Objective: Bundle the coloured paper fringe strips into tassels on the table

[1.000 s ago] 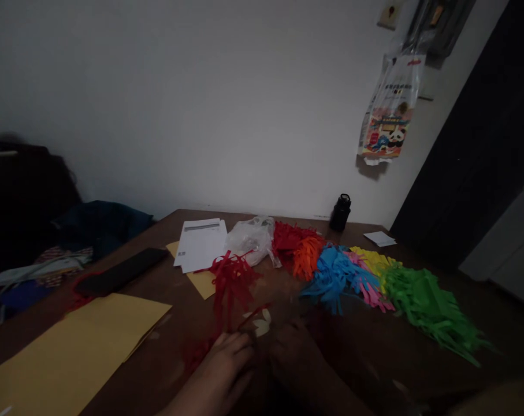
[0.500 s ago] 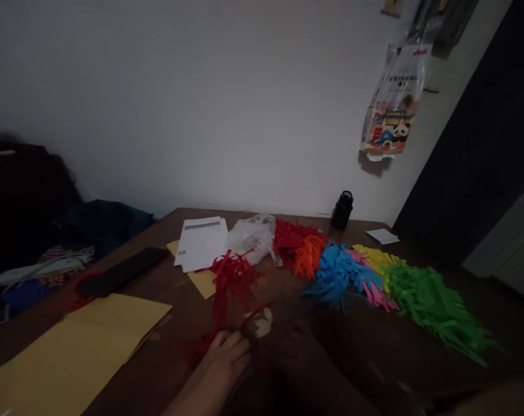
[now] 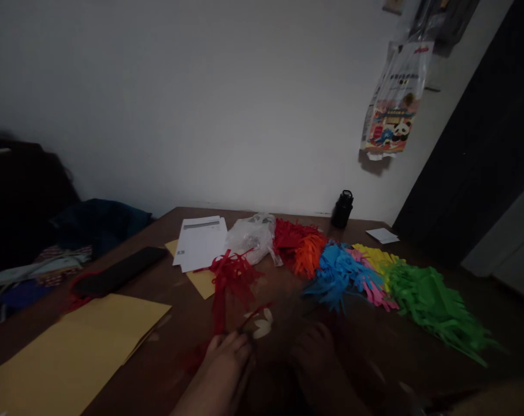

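Near the table's front edge, my left hand (image 3: 229, 357) is closed, fingers curled over red paper strips (image 3: 219, 315) that run out beyond it toward the back. More red paper lies in shadow beside its wrist. To the right, my right hand (image 3: 314, 349) is in deep shadow, its fingers curled in; what they hold, if anything, is hidden. A loose tangle of red fringe (image 3: 236, 277) rests on the brown table (image 3: 283, 292) beyond my left hand. A pale leaf-shaped patch (image 3: 263, 325) shows between the hands.
Fringed paper bundles stand across the back: red (image 3: 292, 234), orange (image 3: 309, 254), blue (image 3: 335, 271), pink, yellow and green (image 3: 433, 300). Left are yellow card sheets (image 3: 80, 352), a black flat object (image 3: 121, 271), white papers (image 3: 201, 240) and a plastic bag (image 3: 253, 237). A black bottle (image 3: 342, 209) stands behind.
My right hand has moved a little to the right, widening the gap to my left hand. The left hand has shifted slightly right; the things on the table are where they were.
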A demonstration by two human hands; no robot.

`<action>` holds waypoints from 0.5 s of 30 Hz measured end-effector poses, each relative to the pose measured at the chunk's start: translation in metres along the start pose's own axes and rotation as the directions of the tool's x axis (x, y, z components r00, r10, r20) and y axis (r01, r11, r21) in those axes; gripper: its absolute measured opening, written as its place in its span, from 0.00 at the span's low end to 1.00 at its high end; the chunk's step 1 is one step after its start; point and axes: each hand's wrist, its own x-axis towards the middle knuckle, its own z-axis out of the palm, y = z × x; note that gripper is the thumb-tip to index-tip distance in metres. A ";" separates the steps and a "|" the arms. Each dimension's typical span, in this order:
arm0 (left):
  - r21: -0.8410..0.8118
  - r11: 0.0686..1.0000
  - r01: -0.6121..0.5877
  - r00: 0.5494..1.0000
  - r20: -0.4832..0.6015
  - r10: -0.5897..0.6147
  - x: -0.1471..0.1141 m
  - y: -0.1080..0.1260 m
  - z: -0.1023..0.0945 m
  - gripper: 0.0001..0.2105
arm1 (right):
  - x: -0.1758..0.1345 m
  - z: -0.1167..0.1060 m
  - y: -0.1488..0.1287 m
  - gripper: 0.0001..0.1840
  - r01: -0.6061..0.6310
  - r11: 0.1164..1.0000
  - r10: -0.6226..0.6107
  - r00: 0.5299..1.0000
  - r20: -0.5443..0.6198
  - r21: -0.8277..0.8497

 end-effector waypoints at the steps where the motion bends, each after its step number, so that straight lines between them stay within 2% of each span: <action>1: -0.003 1.000 0.029 1.000 0.001 -0.029 0.001 0.004 -0.003 0.12 | 0.000 0.001 -0.001 0.10 -0.038 0.999 0.039 0.999 0.012 -0.019; 5: 0.034 0.996 0.085 0.996 0.010 -0.085 0.007 0.004 -0.005 0.11 | 0.002 0.004 -0.006 0.07 -0.133 0.981 0.143 0.987 0.069 -0.140; 7: 0.072 0.997 0.015 1.000 -0.016 -0.014 0.011 -0.007 0.006 0.10 | 0.004 0.005 -0.007 0.07 -0.127 0.979 0.141 0.987 0.083 -0.158; 9: 0.128 0.985 -0.116 0.989 -0.077 0.127 0.015 -0.021 0.023 0.08 | 0.006 0.006 -0.009 0.06 -0.067 0.992 0.078 0.991 0.110 -0.105; 11: 0.182 0.956 -0.230 0.954 -0.151 0.258 0.017 -0.034 0.043 0.08 | 0.009 0.006 -0.011 0.04 0.026 0.999 -0.021 0.989 0.149 -0.032; 13: 0.199 0.943 -0.266 0.928 -0.211 0.306 0.017 -0.040 0.056 0.10 | 0.012 0.005 -0.013 0.05 0.109 0.994 -0.106 0.974 0.203 -0.003; 15: 0.196 0.946 -0.259 0.925 -0.231 0.301 0.016 -0.039 0.059 0.11 | 0.016 0.002 -0.015 0.06 0.149 0.988 -0.136 0.954 0.266 -0.032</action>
